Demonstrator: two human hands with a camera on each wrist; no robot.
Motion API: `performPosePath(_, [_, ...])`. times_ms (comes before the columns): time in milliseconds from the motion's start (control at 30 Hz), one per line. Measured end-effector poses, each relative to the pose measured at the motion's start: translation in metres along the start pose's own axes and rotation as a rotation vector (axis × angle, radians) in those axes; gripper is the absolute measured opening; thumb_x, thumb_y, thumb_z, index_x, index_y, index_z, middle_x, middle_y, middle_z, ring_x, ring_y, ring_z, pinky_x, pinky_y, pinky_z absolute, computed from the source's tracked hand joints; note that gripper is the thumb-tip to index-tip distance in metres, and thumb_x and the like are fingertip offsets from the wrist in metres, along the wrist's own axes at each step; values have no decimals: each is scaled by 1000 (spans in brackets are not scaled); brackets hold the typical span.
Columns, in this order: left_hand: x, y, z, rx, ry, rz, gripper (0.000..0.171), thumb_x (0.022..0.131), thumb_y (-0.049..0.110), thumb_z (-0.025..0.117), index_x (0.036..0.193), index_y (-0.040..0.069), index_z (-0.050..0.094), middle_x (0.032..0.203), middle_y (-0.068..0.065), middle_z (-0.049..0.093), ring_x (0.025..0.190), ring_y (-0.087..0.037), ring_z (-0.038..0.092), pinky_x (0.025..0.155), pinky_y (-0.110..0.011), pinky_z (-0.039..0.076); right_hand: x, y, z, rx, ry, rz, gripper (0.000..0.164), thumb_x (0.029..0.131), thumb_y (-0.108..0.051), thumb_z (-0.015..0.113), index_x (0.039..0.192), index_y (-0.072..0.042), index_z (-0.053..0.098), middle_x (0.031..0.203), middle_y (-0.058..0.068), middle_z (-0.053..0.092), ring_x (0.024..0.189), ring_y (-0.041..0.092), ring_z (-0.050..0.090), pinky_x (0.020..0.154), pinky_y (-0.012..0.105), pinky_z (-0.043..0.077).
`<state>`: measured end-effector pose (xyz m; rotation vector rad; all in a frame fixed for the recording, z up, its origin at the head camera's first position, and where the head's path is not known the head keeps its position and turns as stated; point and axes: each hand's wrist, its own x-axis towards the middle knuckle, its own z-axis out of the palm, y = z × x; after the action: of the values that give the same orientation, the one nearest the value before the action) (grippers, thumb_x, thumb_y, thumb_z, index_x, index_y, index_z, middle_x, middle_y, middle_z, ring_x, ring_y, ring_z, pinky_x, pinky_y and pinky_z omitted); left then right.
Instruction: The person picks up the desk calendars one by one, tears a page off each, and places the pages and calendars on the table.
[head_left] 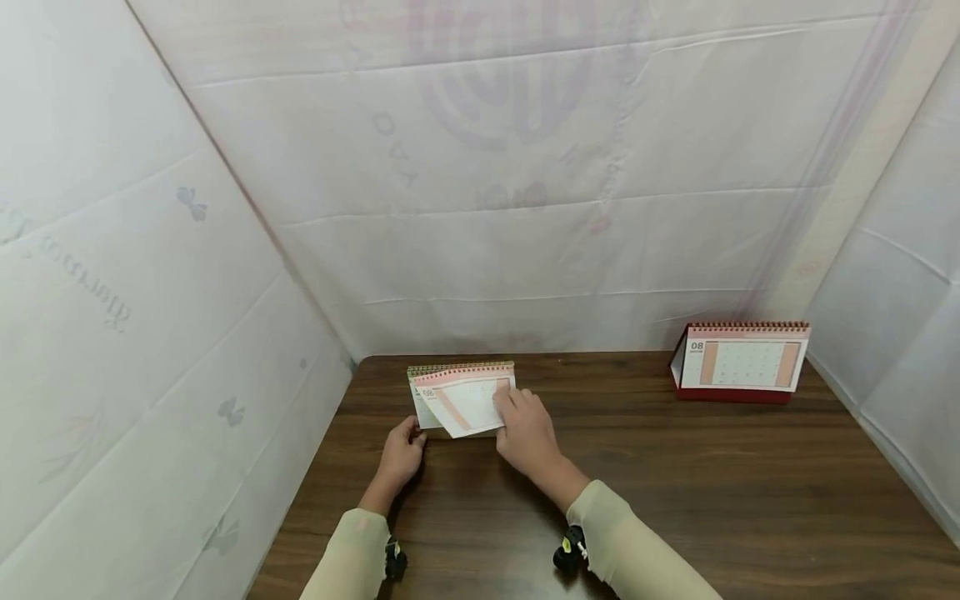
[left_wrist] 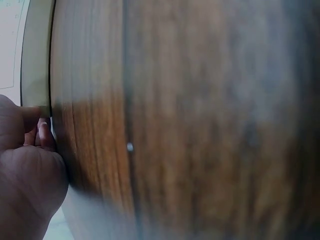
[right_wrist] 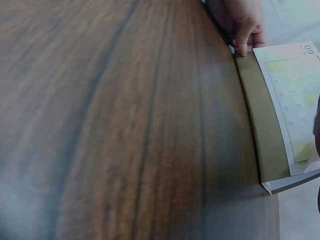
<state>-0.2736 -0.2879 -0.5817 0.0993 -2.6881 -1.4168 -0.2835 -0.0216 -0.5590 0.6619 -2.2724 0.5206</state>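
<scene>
A spiral-bound desk calendar (head_left: pixel 426 412) stands on the brown wooden table, left of the middle in the head view. My left hand (head_left: pixel 402 457) pinches the lower left corner of its base, thumb on the olive-brown front strip (right_wrist: pixel 260 115). The right hand (head_left: pixel 527 431) holds the right edge of a pink-and-white page (head_left: pixel 468 406), which slants away from the sheet beneath. That sheet, marked 09 with yellow blocks (right_wrist: pixel 292 105), shows in the right wrist view. Only a sliver of my right hand enters that view. In the left wrist view the left hand (left_wrist: pixel 30 170) is beside the base.
A second desk calendar (head_left: pixel 746 364), with a red base and a page marked 08, stands at the table's right back. White printed cloth (head_left: pixel 487 208) hangs behind and at both sides. The wooden table (head_left: pixel 660 475) stretches out to the right of the hands.
</scene>
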Motion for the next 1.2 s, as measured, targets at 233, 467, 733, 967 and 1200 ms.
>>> performPosePath(233, [0,0,0,-21,2,-10,20,103,-5,56,118,-1,69,112,-17,73,102,-21,64,85,-26,49,-3,0,1,-3,171,-127,18,84,0,70,98,-11,72,117,11,74,109,29,68,84,39,56])
performPosePath(467, [-1,1,-1,-21,-4,-21,20,104,-5,56,119,-1,68,113,-17,72,101,-21,63,84,-25,48,-2,2,-3,74,260,-159,18,92,4,68,106,-2,76,124,15,79,121,29,75,103,42,61])
performPosePath(733, [-1,2,-1,0,-7,-21,20,104,-2,57,121,0,69,109,-16,72,94,-18,60,83,-28,47,2,1,-9,184,197,-8,11,96,2,71,105,-3,75,80,9,77,63,17,71,58,28,59])
performPosePath(967, [0,1,0,27,0,-19,24,103,-1,58,125,0,69,109,-15,73,97,-19,61,87,-33,49,10,4,-18,374,74,199,13,106,-12,64,95,-5,67,57,-2,50,50,-1,30,48,16,30])
performPosePath(1200, [-1,1,0,35,-3,-18,35,104,-1,57,138,0,65,124,-20,74,110,-26,66,94,-39,53,13,8,-22,521,-19,396,17,107,-16,62,113,-5,73,71,7,70,54,3,39,51,20,36])
